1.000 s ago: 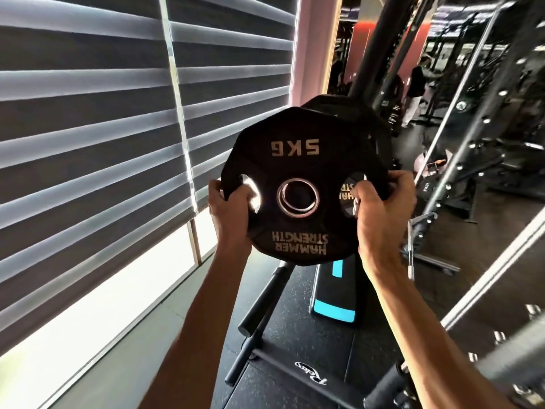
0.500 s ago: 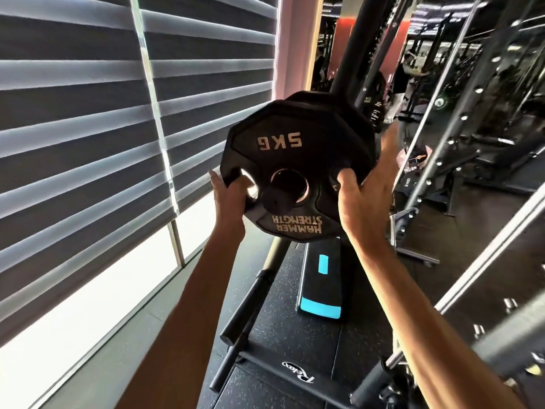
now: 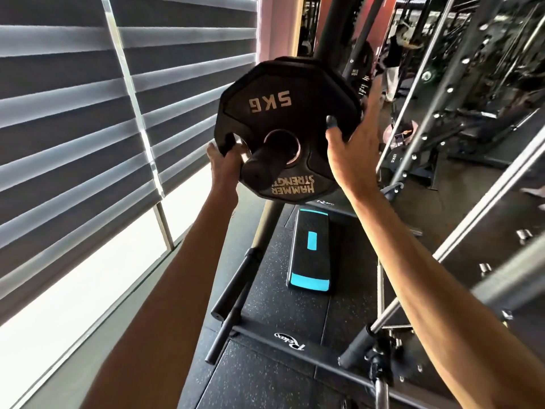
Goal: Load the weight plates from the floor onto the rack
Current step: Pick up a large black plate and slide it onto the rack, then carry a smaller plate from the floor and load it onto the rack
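Head view, sole view. Item: one black weight plate [image 3: 283,125], many-sided rim, marked "5KG" and "HAMMER STRENGTH", the lettering upside down. Position: raised at centre frame, its centre hole threaded over a dark peg [image 3: 265,165] of the rack, the peg end sticking out toward the near side through the hole. The rim of a second dark disc [image 3: 295,62] shows just behind it on the far side. Left hand [image 3: 227,160]: at the plate's lower left edge, curled round the rim at the left grip slot and holding it. Right hand [image 3: 354,143]: at the plate's right edge, fingers [image 3: 372,95] straight and spread upward past the rim, thumb lying on the plate's face beside the right grip slot, nothing clasped. The plate thus sits between the two hands, held on the left and touched flat on the right. Rack post [image 3: 333,25]: dark, slanting up behind the plate. Lower pegs [image 3: 236,287]: two, bare, near the floor. Step board [image 3: 309,255]: black with blue trim, on the rubber floor [image 3: 265,379] below the plate. Window blinds [image 3: 88,113]: grey striped, filling the left. Far right: further frames, and a plate labelled "10KG" [image 3: 393,160].
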`<state>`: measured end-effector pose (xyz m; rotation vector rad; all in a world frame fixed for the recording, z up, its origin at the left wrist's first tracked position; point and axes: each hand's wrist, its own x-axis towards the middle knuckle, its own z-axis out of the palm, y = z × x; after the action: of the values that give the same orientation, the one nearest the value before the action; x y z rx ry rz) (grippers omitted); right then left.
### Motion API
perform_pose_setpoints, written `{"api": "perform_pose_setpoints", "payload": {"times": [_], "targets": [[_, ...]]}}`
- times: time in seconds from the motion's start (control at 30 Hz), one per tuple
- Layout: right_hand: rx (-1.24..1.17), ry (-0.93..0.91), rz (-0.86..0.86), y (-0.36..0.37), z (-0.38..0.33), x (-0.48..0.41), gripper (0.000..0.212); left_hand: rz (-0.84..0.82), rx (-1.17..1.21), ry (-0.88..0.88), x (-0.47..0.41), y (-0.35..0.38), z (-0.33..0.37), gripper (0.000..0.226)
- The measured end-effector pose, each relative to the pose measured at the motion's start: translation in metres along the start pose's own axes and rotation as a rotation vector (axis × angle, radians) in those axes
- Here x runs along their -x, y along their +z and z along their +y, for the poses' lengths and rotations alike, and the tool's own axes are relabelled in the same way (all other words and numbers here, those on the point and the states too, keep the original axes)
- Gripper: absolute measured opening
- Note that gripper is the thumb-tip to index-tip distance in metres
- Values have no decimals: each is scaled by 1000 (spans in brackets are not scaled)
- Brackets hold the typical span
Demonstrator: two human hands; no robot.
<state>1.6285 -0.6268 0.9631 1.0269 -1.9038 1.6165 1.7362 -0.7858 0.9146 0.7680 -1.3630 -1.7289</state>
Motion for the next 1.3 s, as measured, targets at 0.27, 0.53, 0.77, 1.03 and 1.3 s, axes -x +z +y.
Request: {"api": "perform_pose_setpoints", "payload": {"times": [0.27, 0.53, 0.77, 1.03, 1.3], "targets": [[31, 77, -84, -28, 32, 66, 81, 188, 86, -30, 57, 25, -87, 65], [159, 431, -316, -101, 130, 206, 73, 263, -204, -323, 148, 76, -215, 37], [300, 847, -478, -259, 218, 329, 42, -52, -601, -527, 262, 142, -367, 30], [468, 1264, -534, -480, 287, 450, 31, -693, -1029, -683, 473, 292, -430, 18], [545, 1416, -582, -638, 341, 492, 30, -1230, -1317, -450, 579, 425, -476, 28]]}}
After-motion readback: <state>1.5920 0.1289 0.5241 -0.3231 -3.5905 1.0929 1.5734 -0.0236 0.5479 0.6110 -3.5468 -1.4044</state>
